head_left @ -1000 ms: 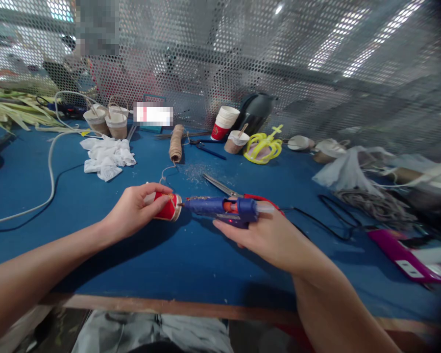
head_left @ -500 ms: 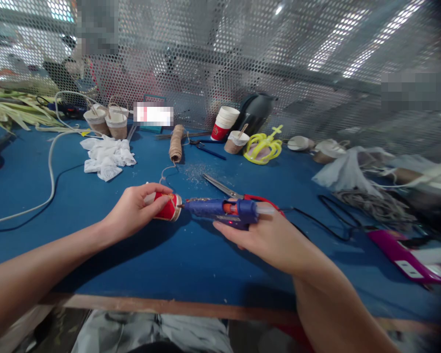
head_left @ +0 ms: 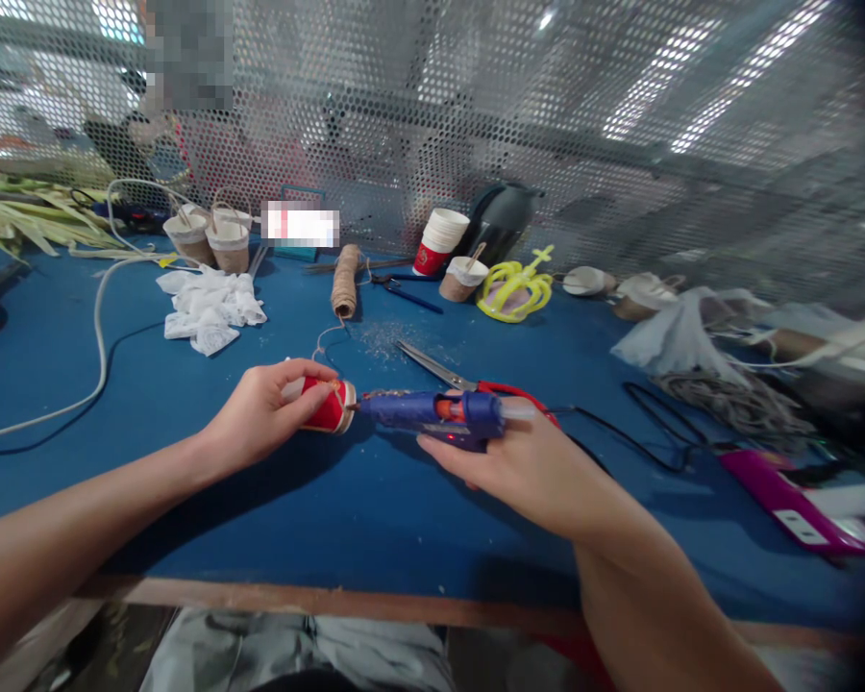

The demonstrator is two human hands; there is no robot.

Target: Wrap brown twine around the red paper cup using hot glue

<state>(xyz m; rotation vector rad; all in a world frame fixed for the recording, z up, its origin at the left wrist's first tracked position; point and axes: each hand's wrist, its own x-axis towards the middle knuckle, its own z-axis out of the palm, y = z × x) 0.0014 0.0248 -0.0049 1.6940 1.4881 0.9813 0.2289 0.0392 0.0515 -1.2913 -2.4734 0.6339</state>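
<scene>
A red paper cup (head_left: 330, 407) lies on its side, its base toward the left, with my left hand (head_left: 270, 404) closed round it. Twine runs along the cup's rim and back to a twine spool (head_left: 344, 283) behind it. A blue glue gun (head_left: 432, 415) is gripped in my right hand (head_left: 515, 452), its nozzle pointing left and at the cup's rim; whether it touches cannot be made out. Scissors with red handles (head_left: 439, 367) rest just behind the glue gun.
White lace (head_left: 212, 306) and twine-wrapped cups (head_left: 229, 245) stand at back left. Pliers (head_left: 410, 291), stacked paper cups (head_left: 441, 240), a yellow crown (head_left: 515, 291) and a dark kettle (head_left: 503, 221) are at the back. A purple power strip (head_left: 785, 500) and cords lie right.
</scene>
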